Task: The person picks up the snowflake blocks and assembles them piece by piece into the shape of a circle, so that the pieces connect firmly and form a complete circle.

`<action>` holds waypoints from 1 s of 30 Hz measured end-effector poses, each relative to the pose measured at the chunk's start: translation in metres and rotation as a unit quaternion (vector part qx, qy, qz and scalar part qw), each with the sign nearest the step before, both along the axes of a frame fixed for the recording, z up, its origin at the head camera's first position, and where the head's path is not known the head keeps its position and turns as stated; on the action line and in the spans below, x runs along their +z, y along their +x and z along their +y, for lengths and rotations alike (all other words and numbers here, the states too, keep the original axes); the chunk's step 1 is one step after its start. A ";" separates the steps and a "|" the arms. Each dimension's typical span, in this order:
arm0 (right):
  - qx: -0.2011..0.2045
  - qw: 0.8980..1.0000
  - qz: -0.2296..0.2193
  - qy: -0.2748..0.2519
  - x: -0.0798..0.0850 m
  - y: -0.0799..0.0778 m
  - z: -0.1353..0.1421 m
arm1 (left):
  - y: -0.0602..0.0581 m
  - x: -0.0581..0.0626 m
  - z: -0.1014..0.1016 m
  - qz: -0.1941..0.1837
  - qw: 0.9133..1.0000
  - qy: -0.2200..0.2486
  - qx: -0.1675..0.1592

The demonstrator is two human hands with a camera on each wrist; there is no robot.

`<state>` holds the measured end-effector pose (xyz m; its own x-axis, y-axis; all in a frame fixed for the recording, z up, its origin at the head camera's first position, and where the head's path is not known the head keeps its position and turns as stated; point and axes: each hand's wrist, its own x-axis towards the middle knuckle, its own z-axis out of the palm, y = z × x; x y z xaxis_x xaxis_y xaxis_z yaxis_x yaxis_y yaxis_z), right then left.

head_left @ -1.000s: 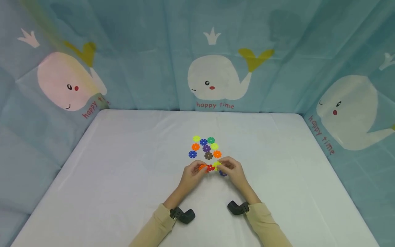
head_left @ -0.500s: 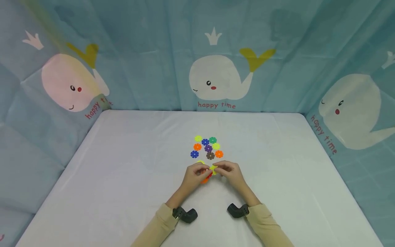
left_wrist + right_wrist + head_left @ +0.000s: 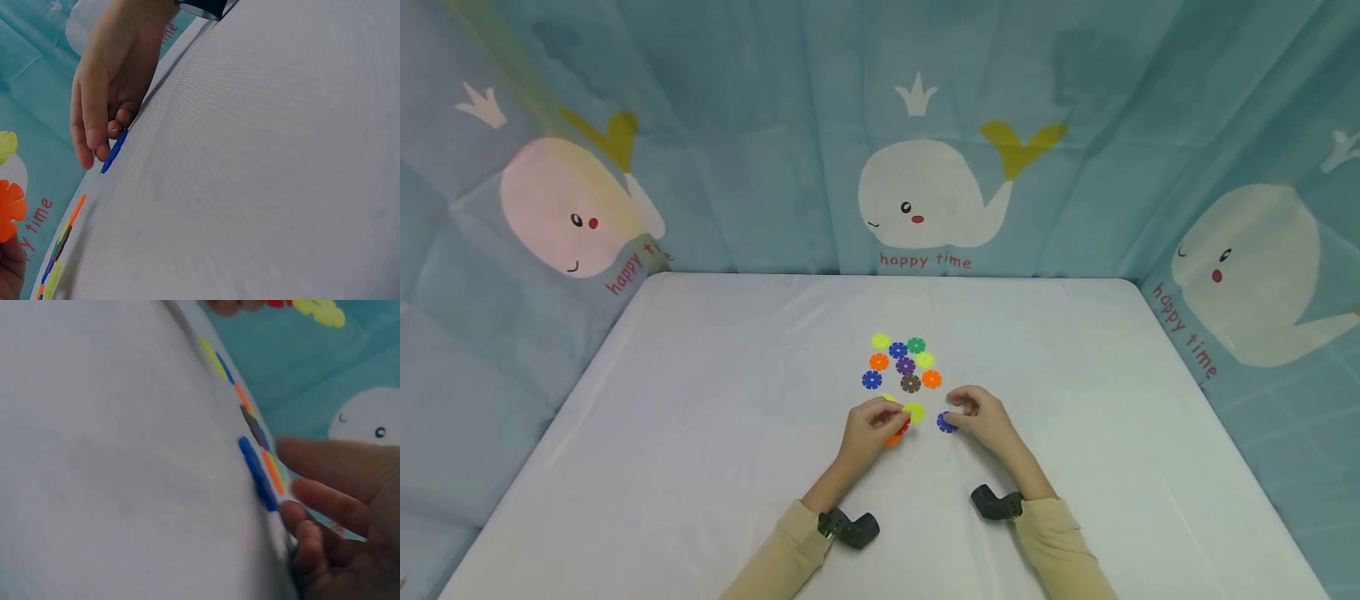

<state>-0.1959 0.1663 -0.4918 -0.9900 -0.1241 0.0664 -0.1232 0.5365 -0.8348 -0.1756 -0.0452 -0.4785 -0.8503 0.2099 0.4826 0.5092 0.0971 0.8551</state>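
Note:
My left hand pinches a small chain of joined plastic snowflake discs. A yellow disc sticks out on its right side, with a red disc and an orange disc partly covered by the fingers. In the left wrist view, the orange disc shows above the fingertips. My right hand reaches down at a single blue disc, thumb and index finger spread apart. The right wrist view has this blue disc edge-on, right at the fingertips.
Beyond the hands, several loose discs lie in a cluster, among them a brown disc, a purple disc and a green disc. Another yellow disc peeks out behind the left hand. A whale-print curtain borders the white table.
The right hand brought the yellow disc to the left hand's red and orange discs, let go of it, and moved right to the blue disc. The left hand keeps its grip.

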 end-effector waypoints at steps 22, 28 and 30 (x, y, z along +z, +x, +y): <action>0.059 0.994 0.038 -0.090 -0.006 -0.001 -0.007 | 0.001 0.006 -0.005 -0.024 0.999 -0.012 0.031; 0.075 0.990 -0.001 -0.123 0.016 0.012 -0.017 | 0.001 0.005 -0.003 -0.033 0.999 -0.013 0.028; 0.072 0.990 0.012 -0.119 0.023 0.016 -0.019 | 0.001 0.005 -0.002 -0.029 0.999 -0.012 0.027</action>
